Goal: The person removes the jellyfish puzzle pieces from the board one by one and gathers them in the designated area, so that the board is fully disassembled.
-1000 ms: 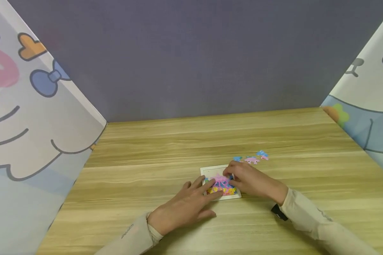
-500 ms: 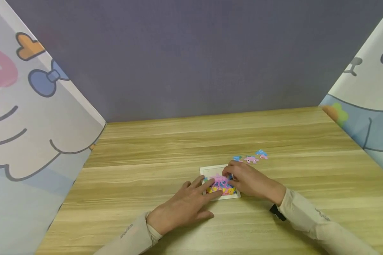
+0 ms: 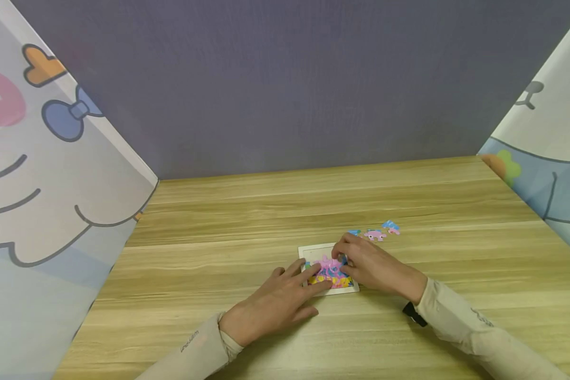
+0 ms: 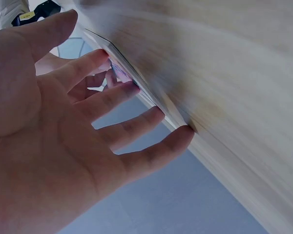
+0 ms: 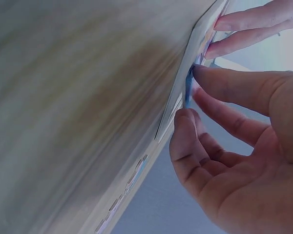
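A small white-rimmed puzzle tray (image 3: 316, 247) lies on the table, its lower part filled with pink, blue and yellow jigsaw pieces (image 3: 326, 275). Spread from the left side, my left hand (image 3: 272, 306) rests its nearly straight fingertips on the tray and the pieces; in the left wrist view the little finger (image 4: 158, 148) reaches the table. My right hand (image 3: 377, 265) is at the tray's right side. Between its thumb and fingers it pinches a blue puzzle piece (image 5: 188, 87), tilted on edge at the tray. Most of that piece is hidden by the fingers in the head view.
Behind the right hand lie several loose puzzle pieces, among them a pink one with eyes (image 3: 374, 235) and a blue one (image 3: 390, 225). A grey partition (image 3: 285, 95) rises at the table's back, with cartoon-printed panels (image 3: 100, 169) on both sides.
Both hands stay almost in place at the tray. The right fingers shift only slightly with the piece; the whole view moves a little with the head.
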`<state>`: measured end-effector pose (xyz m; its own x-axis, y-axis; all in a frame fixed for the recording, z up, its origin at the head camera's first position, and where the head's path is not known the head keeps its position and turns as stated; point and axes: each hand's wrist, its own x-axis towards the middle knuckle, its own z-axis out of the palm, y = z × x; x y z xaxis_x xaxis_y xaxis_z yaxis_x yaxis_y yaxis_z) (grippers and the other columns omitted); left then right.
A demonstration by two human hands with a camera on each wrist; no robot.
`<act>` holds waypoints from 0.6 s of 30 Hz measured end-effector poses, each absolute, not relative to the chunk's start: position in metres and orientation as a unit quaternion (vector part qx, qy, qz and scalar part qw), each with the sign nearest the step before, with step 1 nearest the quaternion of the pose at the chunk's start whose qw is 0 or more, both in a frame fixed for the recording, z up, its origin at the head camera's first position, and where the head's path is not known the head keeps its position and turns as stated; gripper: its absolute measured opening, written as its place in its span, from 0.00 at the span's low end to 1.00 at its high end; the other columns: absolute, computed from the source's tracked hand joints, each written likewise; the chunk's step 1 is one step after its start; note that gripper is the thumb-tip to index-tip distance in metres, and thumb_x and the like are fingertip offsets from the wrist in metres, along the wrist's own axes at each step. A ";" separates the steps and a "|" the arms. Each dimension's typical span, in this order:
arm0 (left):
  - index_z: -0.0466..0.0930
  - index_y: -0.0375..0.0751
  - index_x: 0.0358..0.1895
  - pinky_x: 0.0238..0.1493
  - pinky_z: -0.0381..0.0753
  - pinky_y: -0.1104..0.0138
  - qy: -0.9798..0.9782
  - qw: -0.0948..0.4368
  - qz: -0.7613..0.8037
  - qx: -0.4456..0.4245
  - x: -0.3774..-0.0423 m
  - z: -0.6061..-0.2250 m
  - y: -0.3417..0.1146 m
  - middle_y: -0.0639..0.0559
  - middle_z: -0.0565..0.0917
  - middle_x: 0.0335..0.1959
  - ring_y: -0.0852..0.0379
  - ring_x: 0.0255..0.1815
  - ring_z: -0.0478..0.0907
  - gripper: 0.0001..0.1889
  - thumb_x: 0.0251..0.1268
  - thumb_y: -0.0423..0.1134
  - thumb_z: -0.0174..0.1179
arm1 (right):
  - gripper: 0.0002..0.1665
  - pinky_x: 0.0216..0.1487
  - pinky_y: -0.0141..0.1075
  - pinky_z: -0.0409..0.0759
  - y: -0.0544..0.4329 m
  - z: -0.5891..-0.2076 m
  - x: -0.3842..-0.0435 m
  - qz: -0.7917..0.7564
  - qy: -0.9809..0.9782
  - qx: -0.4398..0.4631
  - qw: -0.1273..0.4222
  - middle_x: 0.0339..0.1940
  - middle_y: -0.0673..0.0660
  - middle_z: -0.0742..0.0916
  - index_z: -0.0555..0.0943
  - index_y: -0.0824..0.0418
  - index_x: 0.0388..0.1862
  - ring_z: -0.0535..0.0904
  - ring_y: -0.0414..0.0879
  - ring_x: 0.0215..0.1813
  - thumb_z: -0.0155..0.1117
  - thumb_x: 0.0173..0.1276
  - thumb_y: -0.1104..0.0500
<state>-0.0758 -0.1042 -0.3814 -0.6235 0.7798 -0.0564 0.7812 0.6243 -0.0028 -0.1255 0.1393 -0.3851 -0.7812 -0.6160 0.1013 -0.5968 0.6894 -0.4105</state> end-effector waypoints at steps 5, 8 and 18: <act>0.64 0.64 0.74 0.55 0.79 0.49 0.903 0.027 -0.033 0.428 -0.076 -0.382 -0.103 0.51 0.66 0.75 0.42 0.73 0.65 0.29 0.73 0.58 0.54 | 0.11 0.37 0.33 0.79 0.140 -0.384 -0.127 -0.235 0.912 -0.335 0.036 0.36 0.48 0.82 0.81 0.57 0.40 0.78 0.40 0.37 0.71 0.61 0.67; 0.63 0.65 0.75 0.55 0.79 0.49 0.902 0.026 -0.039 0.428 -0.076 -0.382 -0.103 0.51 0.65 0.75 0.43 0.73 0.65 0.29 0.73 0.58 0.54 | 0.09 0.35 0.32 0.79 0.143 -0.382 -0.131 -0.259 0.903 -0.340 0.054 0.32 0.47 0.83 0.81 0.57 0.39 0.77 0.37 0.35 0.69 0.64 0.68; 0.64 0.64 0.74 0.55 0.79 0.50 0.900 0.022 -0.036 0.433 -0.076 -0.383 -0.104 0.50 0.65 0.75 0.43 0.73 0.64 0.30 0.71 0.59 0.56 | 0.09 0.37 0.33 0.79 0.154 -0.377 -0.138 -0.316 0.882 -0.340 0.087 0.31 0.45 0.85 0.80 0.54 0.37 0.78 0.35 0.33 0.65 0.68 0.68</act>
<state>-0.0760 -0.1040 -0.3830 -0.6241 0.7782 -0.0709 0.7813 0.6224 -0.0458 -0.1375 0.1545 -0.3774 -0.7534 -0.6546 0.0616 -0.5450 0.5694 -0.6154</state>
